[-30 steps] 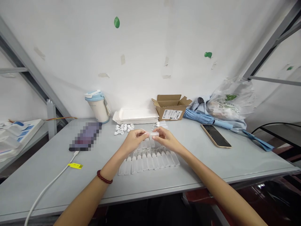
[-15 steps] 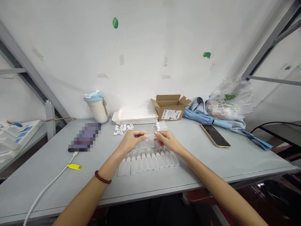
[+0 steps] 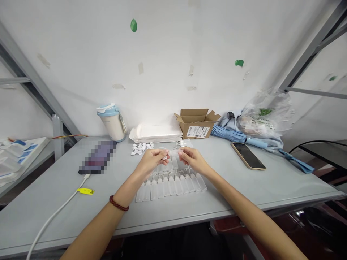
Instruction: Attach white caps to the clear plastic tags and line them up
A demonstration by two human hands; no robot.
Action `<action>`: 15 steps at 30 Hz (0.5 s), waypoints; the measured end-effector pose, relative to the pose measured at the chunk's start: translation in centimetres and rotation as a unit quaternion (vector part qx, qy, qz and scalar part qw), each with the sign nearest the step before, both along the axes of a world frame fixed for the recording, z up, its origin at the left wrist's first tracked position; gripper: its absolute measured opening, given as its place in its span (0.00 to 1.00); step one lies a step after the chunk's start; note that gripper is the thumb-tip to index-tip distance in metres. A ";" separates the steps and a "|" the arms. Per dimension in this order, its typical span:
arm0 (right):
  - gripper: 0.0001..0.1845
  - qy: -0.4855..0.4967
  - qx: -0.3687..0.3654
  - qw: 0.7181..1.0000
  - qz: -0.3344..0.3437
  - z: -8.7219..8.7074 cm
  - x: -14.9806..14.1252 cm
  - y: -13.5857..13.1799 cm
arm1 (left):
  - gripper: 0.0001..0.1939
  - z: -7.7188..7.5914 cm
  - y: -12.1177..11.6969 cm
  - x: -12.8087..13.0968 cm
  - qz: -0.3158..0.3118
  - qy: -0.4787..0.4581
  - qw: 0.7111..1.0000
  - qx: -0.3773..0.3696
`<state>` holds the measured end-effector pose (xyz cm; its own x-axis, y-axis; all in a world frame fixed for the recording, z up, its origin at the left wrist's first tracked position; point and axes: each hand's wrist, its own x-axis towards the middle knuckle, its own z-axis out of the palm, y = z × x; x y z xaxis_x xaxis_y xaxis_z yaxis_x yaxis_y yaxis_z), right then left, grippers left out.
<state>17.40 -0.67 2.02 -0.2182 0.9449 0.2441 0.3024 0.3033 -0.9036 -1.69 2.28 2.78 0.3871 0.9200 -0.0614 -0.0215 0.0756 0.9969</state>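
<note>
Thumb and fingertips of my left hand (image 3: 153,159) are closed on a small white cap (image 3: 165,157). My right hand (image 3: 192,159) pinches a thin clear plastic piece (image 3: 176,152), seen nearly edge-on; its full shape cannot be made out. The two hands face each other with a narrow gap between. Beneath them lies a short row of translucent plastic tags (image 3: 169,165), partly hidden by my left hand. A longer row of frosted tags (image 3: 172,186) with white cord loops spreads in front. Loose white caps (image 3: 141,148) form a pile beyond my left hand.
Behind are a stack of white envelopes (image 3: 157,133), an open cardboard box (image 3: 195,126) and several corded tags (image 3: 187,143). A tumbler (image 3: 112,122) and blurred phone (image 3: 99,157) stand left. Rightward lie another phone (image 3: 248,156), a blue umbrella (image 3: 233,135) and a plastic bag (image 3: 262,117).
The clear piece between my hands has turned from broadside to nearly edge-on. My right hand has risen slightly, and the white cap in my left fingers now shows. The rows of tags stay put.
</note>
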 end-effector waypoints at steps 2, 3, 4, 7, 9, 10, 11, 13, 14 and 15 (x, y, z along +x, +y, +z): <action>0.18 0.001 -0.002 1.000 0.003 0.0 -0.1 0.0 | 0.18 0.0 0.0 0.0 0.004 -0.002 1.000 -0.007; 0.17 0.002 -0.004 1.000 0.005 0.0 -0.1 -0.1 | 0.18 0.0 0.0 0.0 0.006 -0.004 1.000 -0.010; 0.17 0.004 -0.007 1.000 0.008 0.0 -0.1 -0.1 | 0.18 0.0 0.0 0.0 0.010 -0.005 1.000 -0.011; 0.17 0.009 -0.014 1.000 0.021 0.0 -0.1 -0.2 | 0.19 0.1 0.0 0.1 0.028 -0.003 1.000 -0.004; 0.18 0.011 -0.020 0.999 0.028 0.0 -0.2 -0.2 | 0.20 0.3 -0.1 0.1 0.037 -0.001 0.999 0.002; 0.18 0.011 -0.022 0.999 0.030 0.0 -0.2 -0.2 | 0.20 0.3 -0.1 0.1 0.040 -0.004 0.999 0.007; 0.18 0.012 -0.024 0.999 0.031 0.0 -0.2 -0.2 | 0.20 0.4 -0.2 0.1 0.042 -0.010 0.999 0.009; 0.18 0.012 -0.026 0.999 0.028 0.0 -0.2 -0.2 | 0.20 0.3 -0.1 0.2 0.042 -0.029 0.999 0.009; 0.18 0.012 -0.025 0.999 0.023 0.0 -0.2 -0.2 | 0.19 0.3 -0.1 0.2 0.041 -0.039 0.998 0.007; 0.18 0.012 -0.023 1.000 0.017 0.1 -0.3 -0.2 | 0.18 0.1 0.0 0.2 0.040 -0.048 0.998 0.005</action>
